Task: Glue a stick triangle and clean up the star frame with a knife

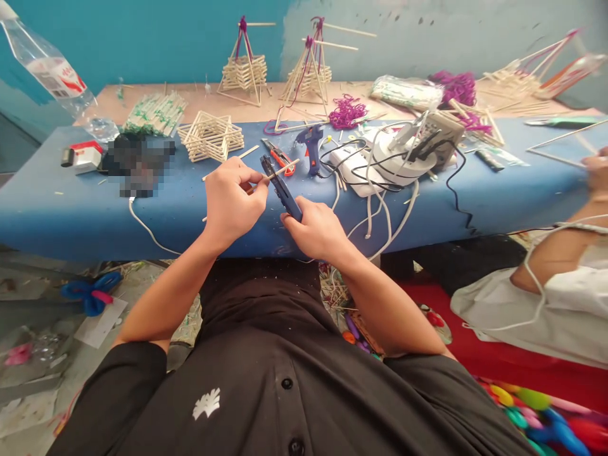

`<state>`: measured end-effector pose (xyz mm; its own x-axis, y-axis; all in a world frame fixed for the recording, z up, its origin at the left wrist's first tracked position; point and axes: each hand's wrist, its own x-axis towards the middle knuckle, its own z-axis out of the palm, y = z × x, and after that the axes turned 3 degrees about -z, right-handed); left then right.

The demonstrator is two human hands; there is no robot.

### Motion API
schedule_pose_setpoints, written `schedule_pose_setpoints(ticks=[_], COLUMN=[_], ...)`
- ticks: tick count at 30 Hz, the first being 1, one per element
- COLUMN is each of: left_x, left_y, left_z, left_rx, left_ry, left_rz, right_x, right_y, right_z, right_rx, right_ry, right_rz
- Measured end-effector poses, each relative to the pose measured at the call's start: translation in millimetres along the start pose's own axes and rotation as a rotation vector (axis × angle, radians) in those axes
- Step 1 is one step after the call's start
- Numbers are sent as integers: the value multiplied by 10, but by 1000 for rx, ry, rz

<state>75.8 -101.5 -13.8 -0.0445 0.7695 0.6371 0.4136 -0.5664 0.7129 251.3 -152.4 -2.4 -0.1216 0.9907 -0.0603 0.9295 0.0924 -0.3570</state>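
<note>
My left hand (235, 197) pinches a thin wooden stick (289, 167) between thumb and fingers. In my right hand (317, 229) are dark wire-stripper-like pliers (283, 192), gripped by the handles. The stick crosses the head of the pliers; whether the jaws bite on it, I cannot tell. Just beyond lie an orange-handled cutter (279, 156) and a blue hot glue gun (311, 149). A star-shaped lattice of stacked sticks (211, 136) sits behind my left hand, with another loose stick (249, 152) beside it.
Stick structures tied with purple yarn (244, 69) stand along the back. Bundled sticks (156, 113), purple yarn (348, 112) and a plastic bottle (57, 73) are around. A power strip (356, 171) with tangled cables lies right. A co-worker's hand (597, 171) holds sticks at far right.
</note>
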Motion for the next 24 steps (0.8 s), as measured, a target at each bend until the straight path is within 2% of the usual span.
schedule_pose_setpoints(ticks=[6,11,18,21,24], left_x=[284,522,778,877,937], left_y=[-110,-211,-280,-339,-530], left_z=[100,177,306,203,-25], left_rx=[91,51,100,128,164], left_ry=[-24,-45,-140,-146,-115], left_rz=[63,74,61,50,39], right_x=[202,338,580,568,433], right_y=[-1,9,113,190,247], right_z=[-44,-106,-20,-5,2], right_rx=[45,83,231,295,382], right_ry=[63,103,192,188,171], right_rz=[-5,-7,89,123,127])
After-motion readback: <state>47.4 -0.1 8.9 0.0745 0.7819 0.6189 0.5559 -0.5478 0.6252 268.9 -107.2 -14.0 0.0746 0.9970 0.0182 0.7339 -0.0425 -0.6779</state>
